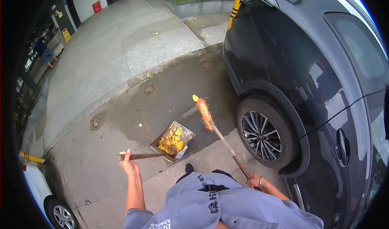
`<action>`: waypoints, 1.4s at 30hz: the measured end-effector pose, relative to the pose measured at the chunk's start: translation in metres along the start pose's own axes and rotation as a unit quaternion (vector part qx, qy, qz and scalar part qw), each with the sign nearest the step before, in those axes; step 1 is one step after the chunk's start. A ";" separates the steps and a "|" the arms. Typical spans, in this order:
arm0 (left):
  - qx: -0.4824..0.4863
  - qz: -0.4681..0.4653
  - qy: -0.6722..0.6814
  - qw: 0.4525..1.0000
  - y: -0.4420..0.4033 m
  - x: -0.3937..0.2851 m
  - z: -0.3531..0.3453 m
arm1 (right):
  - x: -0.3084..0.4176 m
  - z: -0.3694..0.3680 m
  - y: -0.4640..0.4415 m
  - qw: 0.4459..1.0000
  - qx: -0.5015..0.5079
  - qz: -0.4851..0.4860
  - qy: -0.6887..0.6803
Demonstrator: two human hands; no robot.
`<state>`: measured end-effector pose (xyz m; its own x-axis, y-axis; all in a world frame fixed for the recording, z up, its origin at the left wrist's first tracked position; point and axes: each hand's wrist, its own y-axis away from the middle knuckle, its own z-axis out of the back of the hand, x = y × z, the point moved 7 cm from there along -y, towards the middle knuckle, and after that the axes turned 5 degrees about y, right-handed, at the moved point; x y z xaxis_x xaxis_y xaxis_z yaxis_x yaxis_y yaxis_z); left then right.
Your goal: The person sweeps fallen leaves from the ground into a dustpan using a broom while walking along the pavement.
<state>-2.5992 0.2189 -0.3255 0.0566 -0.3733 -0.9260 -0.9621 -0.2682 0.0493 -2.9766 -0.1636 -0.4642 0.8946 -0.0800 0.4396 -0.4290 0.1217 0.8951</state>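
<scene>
My left hand [130,165] is closed round the brown handle of a long-handled dustpan [185,132]. Yellow leaves [172,139] and a brown crumpled piece lie inside the pan, with something pale by its edge. My right hand [255,181] grips the lower end of a broom [224,140], whose stick slants up and away from me. Orange-red bristles form the broom's head, and a yellow leaf [195,97] shows at its tip. The broom head is to the right of the dustpan, apart from it.
A dark car [279,67] stands close on my right, its wheel [261,135] near the broom. At lower left is a white car [38,190] beside a yellow-black post [32,157]. Scattered leaves [140,125] dot the pavement. A person [42,50] is far left.
</scene>
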 end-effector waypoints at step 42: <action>0.013 -0.069 -0.073 0.995 -0.076 0.191 0.040 | 0.246 0.046 -0.326 0.855 -0.059 0.132 0.498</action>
<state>-2.5261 0.2033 -0.5208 0.1507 -0.2008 -0.9680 -0.9544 -0.2848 -0.0895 -2.6227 -0.2684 -0.6443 0.4556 0.8413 0.2909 -0.6702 0.1091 0.7341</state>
